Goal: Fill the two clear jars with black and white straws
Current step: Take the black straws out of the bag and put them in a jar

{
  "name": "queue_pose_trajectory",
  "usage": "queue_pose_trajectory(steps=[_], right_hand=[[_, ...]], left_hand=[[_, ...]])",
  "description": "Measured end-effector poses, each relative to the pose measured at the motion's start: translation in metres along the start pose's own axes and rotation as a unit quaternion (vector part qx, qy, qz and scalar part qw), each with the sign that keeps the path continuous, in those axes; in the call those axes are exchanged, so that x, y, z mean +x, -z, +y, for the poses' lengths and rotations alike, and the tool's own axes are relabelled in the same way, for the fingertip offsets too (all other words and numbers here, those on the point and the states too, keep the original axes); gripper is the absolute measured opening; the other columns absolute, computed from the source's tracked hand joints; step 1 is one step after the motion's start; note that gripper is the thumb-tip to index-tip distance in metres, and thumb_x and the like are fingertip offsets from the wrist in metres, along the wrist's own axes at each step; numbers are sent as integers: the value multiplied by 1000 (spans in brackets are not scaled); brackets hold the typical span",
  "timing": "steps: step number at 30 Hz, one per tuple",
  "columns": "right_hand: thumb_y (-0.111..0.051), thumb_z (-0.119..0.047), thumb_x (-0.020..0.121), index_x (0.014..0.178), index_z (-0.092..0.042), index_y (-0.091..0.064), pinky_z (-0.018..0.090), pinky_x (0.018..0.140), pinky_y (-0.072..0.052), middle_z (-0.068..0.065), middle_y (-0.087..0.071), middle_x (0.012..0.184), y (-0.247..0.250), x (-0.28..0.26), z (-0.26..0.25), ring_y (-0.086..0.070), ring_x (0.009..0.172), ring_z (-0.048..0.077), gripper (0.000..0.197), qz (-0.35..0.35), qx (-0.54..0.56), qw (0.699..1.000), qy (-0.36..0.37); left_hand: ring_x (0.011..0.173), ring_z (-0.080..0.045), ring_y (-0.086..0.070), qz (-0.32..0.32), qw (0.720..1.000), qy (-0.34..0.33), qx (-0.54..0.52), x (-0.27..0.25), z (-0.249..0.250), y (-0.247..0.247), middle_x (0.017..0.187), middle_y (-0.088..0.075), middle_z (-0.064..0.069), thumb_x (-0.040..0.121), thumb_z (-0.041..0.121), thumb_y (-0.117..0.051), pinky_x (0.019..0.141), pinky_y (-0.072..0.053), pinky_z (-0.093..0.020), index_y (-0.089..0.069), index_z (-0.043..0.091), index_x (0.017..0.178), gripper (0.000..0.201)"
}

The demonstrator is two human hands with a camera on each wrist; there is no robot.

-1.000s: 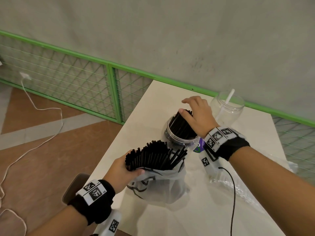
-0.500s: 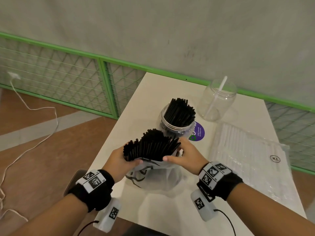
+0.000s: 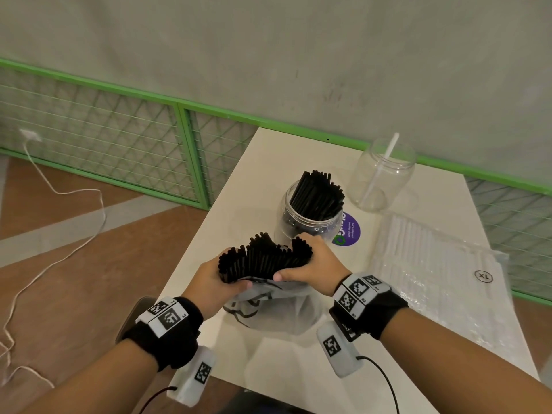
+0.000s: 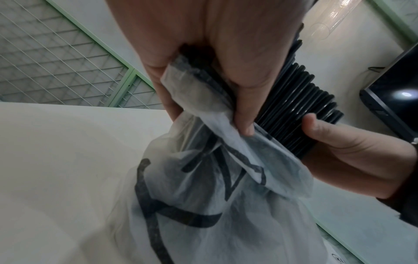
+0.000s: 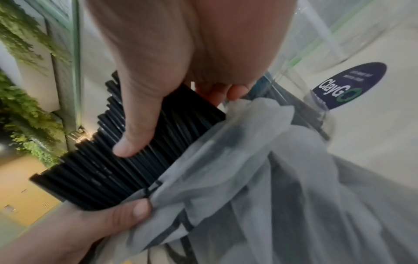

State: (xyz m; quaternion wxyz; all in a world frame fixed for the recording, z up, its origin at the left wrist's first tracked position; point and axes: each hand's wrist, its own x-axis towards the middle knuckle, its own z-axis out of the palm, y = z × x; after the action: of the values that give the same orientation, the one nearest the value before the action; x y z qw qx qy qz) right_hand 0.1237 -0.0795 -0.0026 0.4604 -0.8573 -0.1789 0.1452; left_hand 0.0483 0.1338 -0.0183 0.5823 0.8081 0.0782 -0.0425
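Right hand has come back from the near jar and is now gripping the bagged black straws alongside the left hand.

Both grips are closing round the fanned bundle of black plastic straws standing in the translucent white plastic bag: the left is clamping straws and bag mouth together, the right is curling round the bundle's far side with its thumb on the near face. The bag is resting on the pale desk. Judgement: the right grip should be separating a modest bunch, tips level, while the left is pinning the bag. The round clear plastic jar of black straws is standing just beyond the hands and looking nearly full. The second clear jar, holding one white straw, is standing near the desk's far edge. The flat clear pack of white straws is occupying the right side. Open room is lying along the desk's left strip, near its edge.
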Motion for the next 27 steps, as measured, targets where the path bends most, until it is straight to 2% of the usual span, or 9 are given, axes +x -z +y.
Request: queue_pose_trajectory(steps=[2, 5, 9, 13, 15, 16, 20, 23, 27], right_hand=[[-88, -46, 50, 69, -35, -48, 18, 63, -34, -8, -47, 75, 3, -7, -4, -43, 73, 7, 46, 12, 10, 1000, 9], [-87, -26, 64, 69, -20, -47, 16, 60, -36, -10, -48, 66, 6, -13, -9, -43, 61, 3, 40, 5, 67, 998, 12], [-78, -28, 76, 74, -17, -53, 17, 66, -44, -6, -52, 67, 12, -10, -18, -51, 64, 8, 28, 22, 79, 996, 21], [-71, -25, 82, 78, -6, -55, 10, 63, -41, -6, -51, 67, 28, -11, -33, -48, 63, 1, 25, 59, 103, 993, 21], [-68, -25, 85, 79, -8, -56, 14, 68, -43, -6, -53, 70, 36, -12, -40, -51, 66, 2, 22, 62, 113, 991, 17], [-67, -24, 87, 79, -11, -56, 17, 72, -44, -5, -56, 72, 39, -12, -45, -54, 70, 4, 19, 66, 126, 990, 18], [-57, -13, 93, 80, -17, -54, 34, 81, -53, 5, -70, 77, 60, -6, -69, -70, 85, 22, 14, 104, 257, 960, 31], [-55, -14, 94, 80, -19, -53, 37, 75, -53, -1, -61, 63, 95, 2, -99, -66, 67, 23, 15, 148, 298, 939, 93], [-52, -15, 94, 83, -18, -49, 32, 63, -48, -4, -49, 57, 146, 15, -130, -51, 55, 16, 12, 202, 374, 886, 183]], left_hand=[[76, 8, -61, -1, 1000, 1, -2, -1, 1, 0, 85, -69, 5, 73, 0, -75, 67, -45, -11, -65, 22, 92, 31], [75, 11, -60, 1, 1000, -1, -1, -2, 2, 0, 86, -68, 5, 74, 0, -74, 65, -44, -6, -64, 26, 91, 33], [77, 15, -59, 10, 1000, 0, -12, 0, 4, -1, 87, -67, 10, 74, 1, -75, 64, -42, -2, -62, 31, 91, 37], [75, 16, -59, 8, 1000, 3, -14, 0, 5, -1, 78, -69, 20, 75, 3, -75, 64, -42, -3, -62, 33, 87, 36], [76, 16, -59, 7, 1000, 1, -14, -1, 4, -2, 77, -68, 28, 75, 3, -75, 64, -41, -2, -62, 33, 87, 35], [76, 16, -59, 8, 1000, 2, -14, -1, 4, -2, 77, -69, 25, 75, 3, -75, 64, -42, -3, -62, 33, 88, 35], [76, 14, -60, 10, 1000, 2, -24, -1, 3, -1, 78, -70, 24, 74, 1, -75, 65, -42, -3, -63, 31, 88, 35], [76, 12, -61, 14, 1000, 5, -27, -1, 2, -1, 78, -70, 21, 74, 0, -75, 67, -43, -6, -63, 30, 87, 35], [72, 11, -60, 10, 999, 7, -31, 0, 2, -2, 77, -68, 26, 74, -2, -73, 67, -42, -11, -63, 27, 85, 33]])
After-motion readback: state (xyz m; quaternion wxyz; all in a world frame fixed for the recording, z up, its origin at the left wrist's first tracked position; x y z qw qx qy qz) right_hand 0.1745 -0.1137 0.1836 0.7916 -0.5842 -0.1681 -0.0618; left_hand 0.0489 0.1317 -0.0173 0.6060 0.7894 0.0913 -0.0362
